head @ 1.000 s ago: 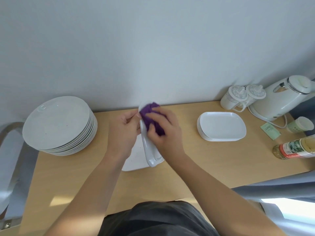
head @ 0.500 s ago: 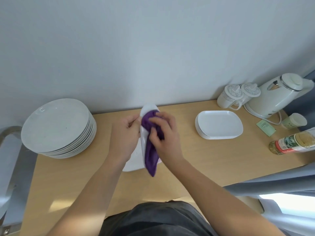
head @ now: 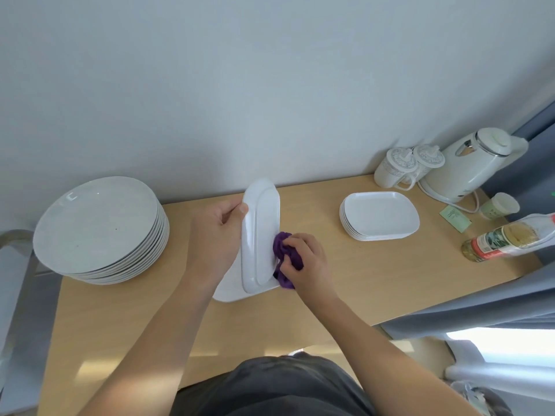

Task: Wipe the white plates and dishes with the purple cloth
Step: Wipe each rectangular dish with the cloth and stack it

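Here, left hand point(head: 214, 235) gripping the on-edge white dish point(head: 260, 223), right hand point(head: 310, 265) fisted round purple cloth point(head: 283, 250) against it

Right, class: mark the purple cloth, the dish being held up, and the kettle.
cloth point(head: 281, 247): head view, on the bunched fold above the fingers.
dish point(head: 260, 235): head view, on the middle of its visible face.
kettle point(head: 468, 172): head view, on the side of its body.

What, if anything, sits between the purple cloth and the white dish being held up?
Nothing visible does. The right hand grips the purple cloth, bunched directly against the lower right rim of the white dish. The left hand holds that dish on edge over another plate.
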Tool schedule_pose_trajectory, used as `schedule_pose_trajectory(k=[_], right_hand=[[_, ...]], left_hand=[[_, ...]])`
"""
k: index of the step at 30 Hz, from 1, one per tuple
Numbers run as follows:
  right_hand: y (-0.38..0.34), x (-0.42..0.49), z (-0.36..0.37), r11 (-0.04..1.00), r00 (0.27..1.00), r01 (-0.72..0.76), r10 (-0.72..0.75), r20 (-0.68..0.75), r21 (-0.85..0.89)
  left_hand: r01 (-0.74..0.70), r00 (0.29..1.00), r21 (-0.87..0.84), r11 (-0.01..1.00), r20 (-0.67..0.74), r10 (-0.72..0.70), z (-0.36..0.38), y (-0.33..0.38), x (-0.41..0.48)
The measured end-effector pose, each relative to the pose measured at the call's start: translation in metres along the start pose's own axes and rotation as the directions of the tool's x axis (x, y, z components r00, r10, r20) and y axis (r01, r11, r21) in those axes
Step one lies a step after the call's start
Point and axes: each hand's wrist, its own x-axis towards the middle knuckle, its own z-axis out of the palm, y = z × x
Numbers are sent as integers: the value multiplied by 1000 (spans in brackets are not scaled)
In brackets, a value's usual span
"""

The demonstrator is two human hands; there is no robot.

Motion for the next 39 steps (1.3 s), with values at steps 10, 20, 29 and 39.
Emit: schedule_pose_trajectory(k=[10, 20, 29, 39], right_hand=[[34, 1, -25, 967, 954, -201, 230, 195, -158], [3, 63, -117, 701, 868, -456, 488, 99, 548], [90, 81, -174, 693, 797, -559, 601, 64, 455], [179, 92, -209, 694, 780, -546, 625, -16, 469]], left_hand=[[-354, 935, 304, 884, 124, 331, 44, 0, -12], [-655, 728, 569, 496, 300, 617, 127, -2, -5], [-355, 934, 403, 843, 186, 305, 204, -5, 19], [183, 979, 303, 935, -143, -145, 245, -15, 52]])
